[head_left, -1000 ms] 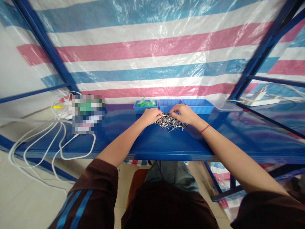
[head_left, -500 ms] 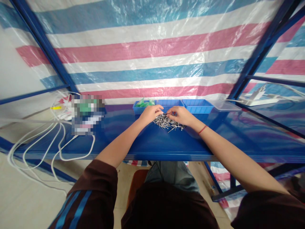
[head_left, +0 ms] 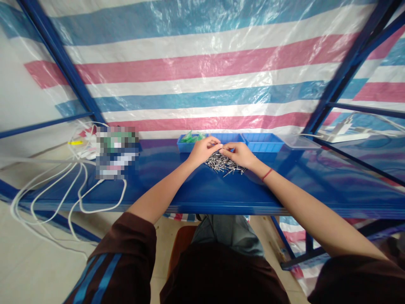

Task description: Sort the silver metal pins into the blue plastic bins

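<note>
A pile of small, thin silver metal fasteners (head_left: 223, 164) that look like screws or rivets lies on the blue tabletop (head_left: 218, 190). Over its left back edge, my left hand (head_left: 203, 150) is closed, thumb and fingertips drawn together. My right hand (head_left: 240, 155) comes in from the other side in a pinch, its fingertips meeting those of the left above the heap. Whatever sits between the fingertips is too small to make out. Just behind the hands stand a blue bin (head_left: 186, 146) with green plastic pieces (head_left: 191, 137) and a middle blue bin (head_left: 229, 137), partly covered by the hands.
Another blue bin (head_left: 264, 145) stands at the right, beside a clear plastic lid (head_left: 300, 142). White cables (head_left: 80, 185) loop over the table's left end near a blurred-out patch. A power strip (head_left: 343, 131) sits at far right. Blue frame posts (head_left: 335, 76) flank the striped sheet.
Both hands have drawn closer together, and their fingertips now meet above the pile. The right hand has shifted slightly left, rising off the fasteners.
</note>
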A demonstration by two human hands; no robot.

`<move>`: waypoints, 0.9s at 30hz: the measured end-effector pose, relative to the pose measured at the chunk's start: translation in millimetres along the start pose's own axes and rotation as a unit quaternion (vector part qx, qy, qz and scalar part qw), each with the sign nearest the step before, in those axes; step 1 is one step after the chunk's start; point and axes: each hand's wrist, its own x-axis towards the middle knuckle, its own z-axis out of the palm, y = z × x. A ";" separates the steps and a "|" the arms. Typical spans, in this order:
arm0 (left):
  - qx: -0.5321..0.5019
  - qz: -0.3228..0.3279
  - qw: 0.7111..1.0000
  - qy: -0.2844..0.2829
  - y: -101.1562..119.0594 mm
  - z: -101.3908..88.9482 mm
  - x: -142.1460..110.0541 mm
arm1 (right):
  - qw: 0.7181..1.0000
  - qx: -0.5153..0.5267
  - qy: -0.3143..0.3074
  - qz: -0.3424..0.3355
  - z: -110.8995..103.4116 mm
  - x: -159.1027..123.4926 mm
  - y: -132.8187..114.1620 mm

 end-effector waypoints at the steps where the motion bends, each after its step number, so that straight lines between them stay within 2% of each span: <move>1: -0.003 0.003 1.000 -0.002 0.4 0.0 -0.2 | 1.000 0.005 0.001 0.002 0.5 0.1 0.1; 8: -0.016 0.020 1.000 0.008 2.9 -0.2 0.4 | 0.991 0.116 0.022 0.068 6.8 0.7 -2.1; 11: -0.003 0.021 1.000 0.016 1.8 -0.6 1.3 | 0.982 0.159 0.066 0.080 7.6 2.6 -2.2; 15: 0.023 0.032 0.999 0.013 -3.1 -1.7 1.9 | 0.977 0.166 0.111 0.070 4.8 3.7 -4.7; 17: 0.041 0.049 0.998 -0.001 -5.8 -2.5 2.0 | 0.982 0.138 0.113 0.054 2.7 2.1 -8.5; 21: 0.119 0.083 0.988 -0.051 -9.6 -3.7 2.5 | 0.994 0.003 0.105 0.014 -2.1 -0.3 -13.8; 23: 0.154 0.080 0.983 -0.061 -11.6 -4.2 2.6 | 0.992 -0.049 0.112 0.012 -5.5 2.5 -10.5; 27: 0.230 0.056 0.968 -0.084 -17.3 -6.2 1.5 | 0.975 -0.111 0.187 0.034 -13.5 14.7 11.7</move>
